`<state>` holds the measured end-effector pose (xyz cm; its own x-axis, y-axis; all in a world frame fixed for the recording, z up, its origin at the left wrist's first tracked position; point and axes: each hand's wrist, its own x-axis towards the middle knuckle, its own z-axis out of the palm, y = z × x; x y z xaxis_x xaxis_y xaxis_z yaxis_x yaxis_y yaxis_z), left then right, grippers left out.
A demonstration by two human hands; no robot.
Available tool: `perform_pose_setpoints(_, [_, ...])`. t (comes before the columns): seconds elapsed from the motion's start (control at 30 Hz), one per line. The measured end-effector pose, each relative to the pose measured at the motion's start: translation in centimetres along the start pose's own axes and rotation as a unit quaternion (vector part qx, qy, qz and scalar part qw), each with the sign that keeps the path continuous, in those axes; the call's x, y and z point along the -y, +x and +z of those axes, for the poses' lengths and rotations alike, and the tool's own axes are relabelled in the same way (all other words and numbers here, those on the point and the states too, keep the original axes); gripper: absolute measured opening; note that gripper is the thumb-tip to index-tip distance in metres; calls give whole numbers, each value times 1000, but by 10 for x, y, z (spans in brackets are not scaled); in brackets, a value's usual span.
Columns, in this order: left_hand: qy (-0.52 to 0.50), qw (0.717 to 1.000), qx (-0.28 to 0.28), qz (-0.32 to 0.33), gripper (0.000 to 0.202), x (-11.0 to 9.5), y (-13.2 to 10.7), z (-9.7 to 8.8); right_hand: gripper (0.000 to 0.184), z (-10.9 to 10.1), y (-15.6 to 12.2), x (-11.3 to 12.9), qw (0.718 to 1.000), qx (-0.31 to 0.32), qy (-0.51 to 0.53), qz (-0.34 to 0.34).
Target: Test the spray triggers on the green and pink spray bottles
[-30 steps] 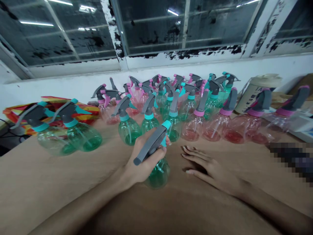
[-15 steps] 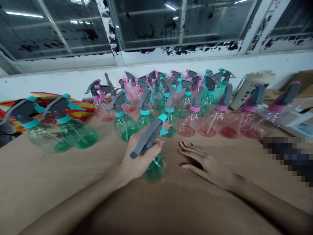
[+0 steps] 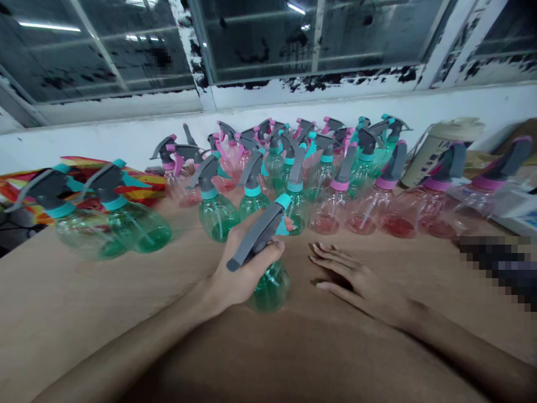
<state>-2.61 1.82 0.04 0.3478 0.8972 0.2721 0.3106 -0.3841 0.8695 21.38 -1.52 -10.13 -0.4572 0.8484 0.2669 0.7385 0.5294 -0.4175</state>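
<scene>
My left hand [image 3: 245, 268] is wrapped round the neck of a green spray bottle [image 3: 271, 288], whose grey sprayer head with a turquoise nozzle sticks up above the fingers. The bottle stands upright on the table; my palm and fingers hide its collar. My right hand [image 3: 352, 277] lies on the tabletop to the right of that bottle, fingers stretched out and holding nothing. Just beyond the hands stand green spray bottles [image 3: 218, 215] with turquoise collars and, further right, pink spray bottles [image 3: 325, 215] with pink collars.
More pink and green bottles crowd behind, towards the white wall [image 3: 138, 134]. Two green bottles [image 3: 142, 226] stand at the left by a red and yellow wrapper [image 3: 146, 187]. A beige jug [image 3: 447, 145] is at the back right. A dark pixelated object [image 3: 499, 266] lies at the right.
The whole view has shifted slightly, so things appear a little further right. My left hand keeps its hold on the green spray bottle, and my right hand stays flat on the table.
</scene>
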Motion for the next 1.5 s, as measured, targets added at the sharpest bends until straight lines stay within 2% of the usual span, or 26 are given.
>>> perform_pose_setpoints(0.17, [23,998,-2,51,11,-7,3,-2,51,1,0,-1,1000,-3,-1,-5])
perform_pose_setpoints(0.33, [51,997,-12,56,16,-9,2,1,51,1,0,-2,1000,1,-5,-1])
perform_pose_setpoints(0.5, [76,994,-42,67,5,-7,1,2,51,2,0,-3,1000,-1,-1,-3])
perform_pose_setpoints(0.63, [85,993,-45,72,7,-7,1,2,51,2,0,-3,1000,1,-3,-4])
perform_pose_setpoints(0.77, [60,994,-33,79,23,-8,1,3,51,3,-1,-4,1000,-3,3,-5])
perform_pose_setpoints(0.83, [50,995,-26,77,26,-8,1,3,51,3,-1,-4,1000,-3,0,-7])
perform_pose_setpoints(1.03, [67,995,-24,67,7,-7,1,1,51,3,-1,-4,1000,8,-4,-4])
perform_pose_setpoints(1.3, [76,994,22,81,9,-10,3,-4,51,4,-1,-6,1000,1,3,-4])
perform_pose_setpoints(1.5, [71,994,48,61,11,-7,2,-3,50,3,-1,-4,1000,0,10,-1])
